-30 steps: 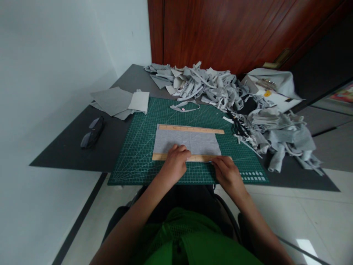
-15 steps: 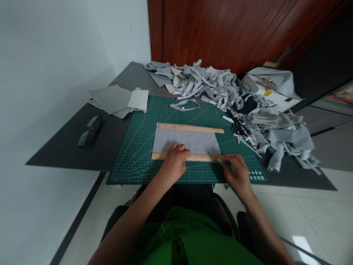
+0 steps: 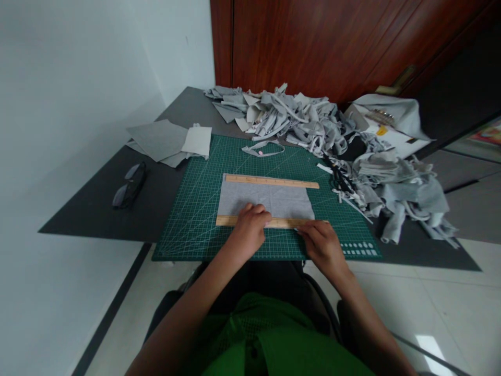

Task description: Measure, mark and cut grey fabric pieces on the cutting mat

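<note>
Beneath the left hand (image 3: pixel 247 232), I have the near wooden ruler (image 3: pixel 282 223) lying along the front edge of the grey cloth (image 3: pixel 285 201); that hand's fingers are bunched together on the wood, and from where I sit I cannot tell whether they grip it or only press. To its right, the right hand (image 3: pixel 323 244) has its fingertips drawn together at the ruler's right-hand part, pinching a small pale object (image 3: pixel 297 230) I cannot make out. The cloth lies flat just beyond both hands, with the far wooden ruler (image 3: pixel 270 181) along its back edge. I see scale marks on the rulers, too small to read. Under everything is the green cutting mat (image 3: pixel 188 230); right of the right hand it carries a row of white printed circles and squares (image 3: pixel 358 249). Well beyond that hand, the white box (image 3: pixel 385 134) bears a yellow label (image 3: pixel 381 130), illegible to me.
</note>
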The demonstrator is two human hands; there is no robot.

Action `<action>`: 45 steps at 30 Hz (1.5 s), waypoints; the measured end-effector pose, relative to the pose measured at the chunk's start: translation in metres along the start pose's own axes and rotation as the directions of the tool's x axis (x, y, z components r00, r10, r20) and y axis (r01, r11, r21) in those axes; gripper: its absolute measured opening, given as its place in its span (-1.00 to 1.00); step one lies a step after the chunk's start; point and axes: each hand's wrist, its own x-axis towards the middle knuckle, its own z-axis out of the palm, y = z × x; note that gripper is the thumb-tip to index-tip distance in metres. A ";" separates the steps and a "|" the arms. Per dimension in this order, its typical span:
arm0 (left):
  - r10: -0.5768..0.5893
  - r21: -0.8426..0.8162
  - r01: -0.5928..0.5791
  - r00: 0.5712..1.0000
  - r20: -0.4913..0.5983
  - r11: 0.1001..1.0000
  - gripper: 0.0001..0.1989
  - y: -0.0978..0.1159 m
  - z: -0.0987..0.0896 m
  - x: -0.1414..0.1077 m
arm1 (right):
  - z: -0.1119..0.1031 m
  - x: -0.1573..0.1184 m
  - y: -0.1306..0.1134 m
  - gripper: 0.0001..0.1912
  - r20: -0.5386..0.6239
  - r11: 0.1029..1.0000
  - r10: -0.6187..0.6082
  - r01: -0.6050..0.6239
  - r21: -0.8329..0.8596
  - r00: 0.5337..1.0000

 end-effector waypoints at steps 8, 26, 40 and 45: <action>0.005 -0.019 -0.005 1.000 0.000 1.000 -0.68 -0.001 0.000 -0.001 | -0.006 0.001 -0.005 -0.70 0.066 0.993 -0.011 0.018 -0.115 0.998; 0.004 -0.024 -0.004 1.000 0.007 1.000 -0.68 -0.003 0.001 0.000 | -0.035 -0.022 0.023 -0.63 0.128 0.960 0.090 -0.052 -0.274 0.988; 0.010 -0.038 -0.011 1.000 -0.021 0.999 -0.66 -0.005 0.005 0.000 | -0.030 -0.021 0.015 -0.68 0.039 0.988 0.110 -0.105 -0.110 0.993; 0.011 -0.039 -0.012 1.000 -0.018 0.999 -0.66 -0.004 0.004 0.000 | -0.027 -0.022 0.025 -0.66 0.077 0.980 0.095 -0.080 -0.180 0.992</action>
